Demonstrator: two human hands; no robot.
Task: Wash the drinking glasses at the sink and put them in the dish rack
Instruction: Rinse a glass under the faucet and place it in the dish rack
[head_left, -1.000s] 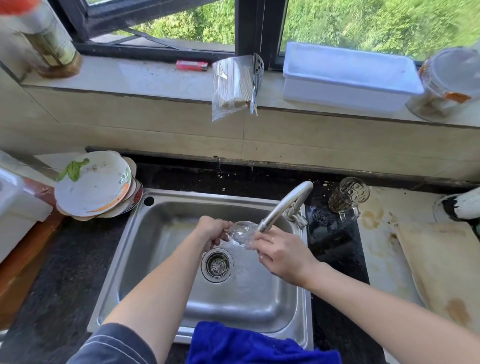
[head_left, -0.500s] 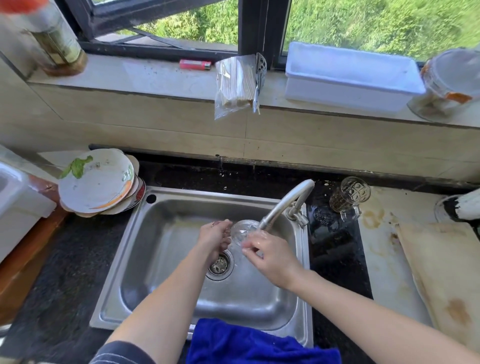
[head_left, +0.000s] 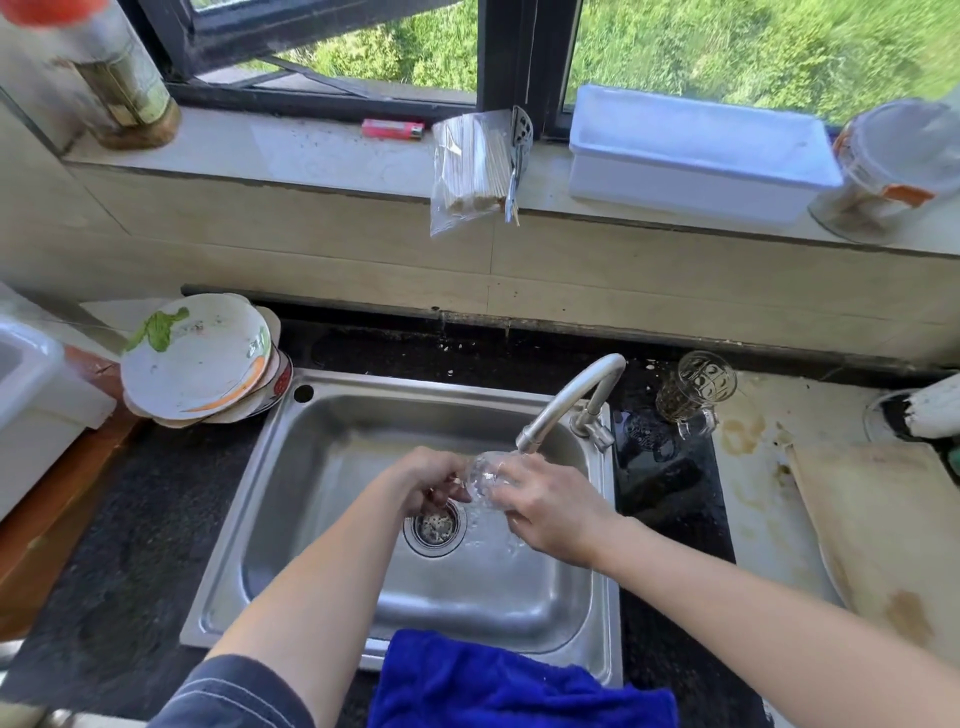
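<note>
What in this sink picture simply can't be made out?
Head view, glass: mostly covered by the left hand and right hand.
Head view, bottle on the sill: its top is cut by the upper edge and blurred.
Head view, drain: the bits in it are too small to identify.

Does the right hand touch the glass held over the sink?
Touching: in the head view the right hand curls its fingers round the glass.

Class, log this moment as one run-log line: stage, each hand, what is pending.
stage: rinsing | left hand: grips glass | right hand: grips glass below faucet | pending: second glass on counter beside sink
</note>
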